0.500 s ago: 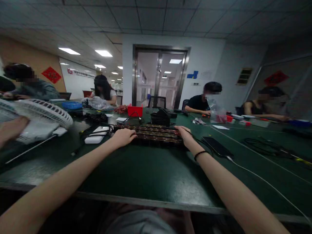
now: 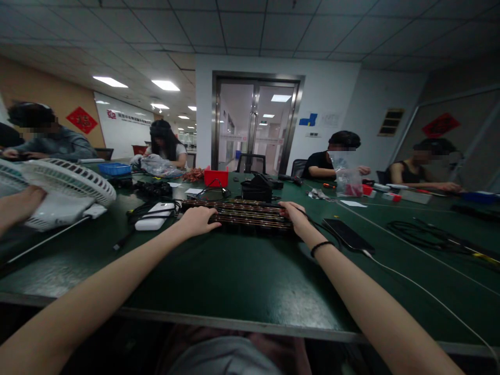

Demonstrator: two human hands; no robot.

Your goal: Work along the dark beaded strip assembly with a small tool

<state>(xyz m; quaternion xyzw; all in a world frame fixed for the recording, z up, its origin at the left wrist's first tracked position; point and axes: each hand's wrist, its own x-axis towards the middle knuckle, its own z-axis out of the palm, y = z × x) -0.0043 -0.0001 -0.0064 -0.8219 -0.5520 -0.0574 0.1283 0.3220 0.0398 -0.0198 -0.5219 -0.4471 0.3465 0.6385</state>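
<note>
A long dark block (image 2: pixel 250 225) lies across the table in front of me, with several thin copper-coloured strips running along its top. My left hand (image 2: pixel 197 221) rests at the block's left end, thumb held apart from the fingers. At the right end, my right hand (image 2: pixel 295 214) is closed, fingers bent around a thin dark corded tool (image 2: pixel 269 205) whose tip lies over the strips. Its exact kind is too dim to tell. From beside that hand, a black cable (image 2: pixel 312 221) trails right.
A white power bank (image 2: pixel 155 216) with black cables lies left of the block; a phone (image 2: pixel 347 235) on a white cord lies right. Behind stand a black case (image 2: pixel 255 188) and red bin (image 2: pixel 216 178). Another person's hand (image 2: pixel 23 207) touches a white fan (image 2: pixel 74 179). Co-workers sit around the table.
My left thumb has moved away from the fingers, downward off the block's edge. My right hand stays about where it was. Across the table, a co-worker has raised a clear bag slightly.
</note>
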